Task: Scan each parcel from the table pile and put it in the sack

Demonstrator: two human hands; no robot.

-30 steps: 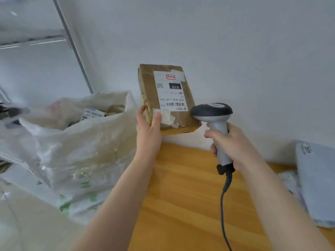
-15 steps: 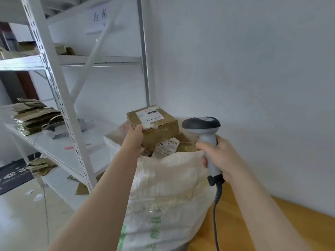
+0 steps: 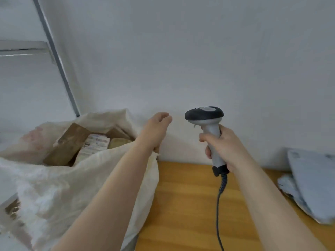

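Parcel (image 3: 67, 144) dropped tilted into sack (image 3: 72, 187); left hand (image 3: 157, 125) empty, scanner (image 3: 208, 131) upright.

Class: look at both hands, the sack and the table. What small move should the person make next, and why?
Probably reach the empty left hand right toward the grey parcels on the table: the right hand already grips the scanner, and boxes already lie in the sack.

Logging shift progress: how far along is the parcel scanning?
Done: cardboard parcels lie in the sack. In hand: the right hand holds the scanner; the left hand is empty. Left: grey mailers wait on the table.
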